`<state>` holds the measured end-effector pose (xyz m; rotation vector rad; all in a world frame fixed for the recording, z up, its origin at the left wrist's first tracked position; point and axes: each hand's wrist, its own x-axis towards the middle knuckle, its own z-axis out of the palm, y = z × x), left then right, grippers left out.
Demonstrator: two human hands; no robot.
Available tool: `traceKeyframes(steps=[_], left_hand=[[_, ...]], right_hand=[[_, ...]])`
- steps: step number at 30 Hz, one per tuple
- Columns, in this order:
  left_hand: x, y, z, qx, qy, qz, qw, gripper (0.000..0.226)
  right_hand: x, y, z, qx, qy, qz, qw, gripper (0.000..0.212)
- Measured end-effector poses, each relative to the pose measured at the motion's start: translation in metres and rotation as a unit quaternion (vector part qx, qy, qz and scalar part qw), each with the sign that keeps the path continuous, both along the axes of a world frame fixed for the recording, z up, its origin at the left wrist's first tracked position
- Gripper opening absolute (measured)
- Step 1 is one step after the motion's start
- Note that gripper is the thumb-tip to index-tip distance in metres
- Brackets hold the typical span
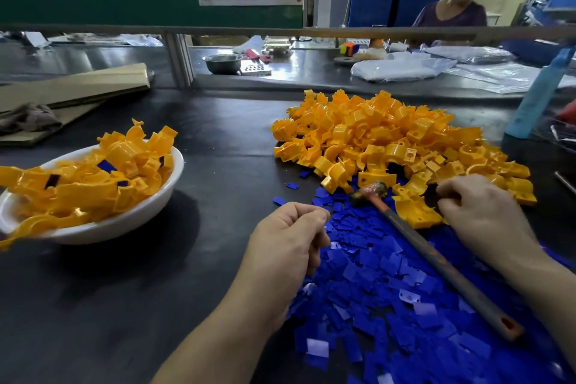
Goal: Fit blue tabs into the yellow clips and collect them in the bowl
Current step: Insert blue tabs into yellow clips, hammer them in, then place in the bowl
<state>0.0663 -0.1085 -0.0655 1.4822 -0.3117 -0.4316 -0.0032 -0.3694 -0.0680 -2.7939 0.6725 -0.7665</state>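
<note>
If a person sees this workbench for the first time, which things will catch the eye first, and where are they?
The big heap of yellow clips at the right rear of the dark table stands out first, with the spread of blue tabs just in front of it. A hammer lies across the tabs between the left hand and right hand. At the left, a white bowl is piled with fitted clips.

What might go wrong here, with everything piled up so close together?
The bowl is heaped above its rim, so finished clips may slide off. The hammer lies across the blue tabs between both hands, so a reaching right hand might knock it and scatter them.
</note>
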Motion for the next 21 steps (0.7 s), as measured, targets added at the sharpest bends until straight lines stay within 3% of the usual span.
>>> traceKeyframes(steps=[4,6,8,9,11,13,14,17,21], left_hand=[[0.0,0.0,0.0,0.024,-0.002,-0.017,1.0,0.015],[-0.003,0.0,0.0,0.045,-0.005,-0.045,0.998,0.014],[-0.006,0.0,0.0,0.045,-0.001,-0.085,0.995,0.014],[-0.007,0.0,0.001,0.035,0.001,-0.113,0.993,0.021],[-0.009,0.0,-0.002,0.011,-0.027,-0.175,0.984,0.047],[-0.012,0.001,-0.002,-0.006,-0.074,-0.222,0.972,0.054],[-0.014,0.001,-0.002,-0.015,-0.095,-0.231,0.968,0.052],[-0.018,0.0,0.0,-0.004,-0.147,-0.195,0.97,0.027],[-0.018,0.001,0.0,0.061,-0.203,-0.163,0.964,0.007]], right_hand=[[-0.013,0.023,0.022,0.044,-0.077,0.021,0.996,0.02],[-0.024,0.043,0.033,0.136,-0.094,0.047,0.985,0.019],[-0.036,0.068,0.041,0.276,-0.105,0.083,0.952,0.017],[-0.041,0.082,0.046,0.378,-0.115,0.113,0.912,0.017],[-0.046,0.103,0.05,0.585,-0.136,0.175,0.78,0.018],[-0.046,0.116,0.049,0.702,-0.138,0.197,0.67,0.02],[-0.045,0.119,0.047,0.729,-0.135,0.193,0.643,0.023],[-0.042,0.12,0.04,0.75,-0.136,0.166,0.626,0.031],[-0.043,0.118,0.032,0.718,-0.105,0.163,0.669,0.025]])
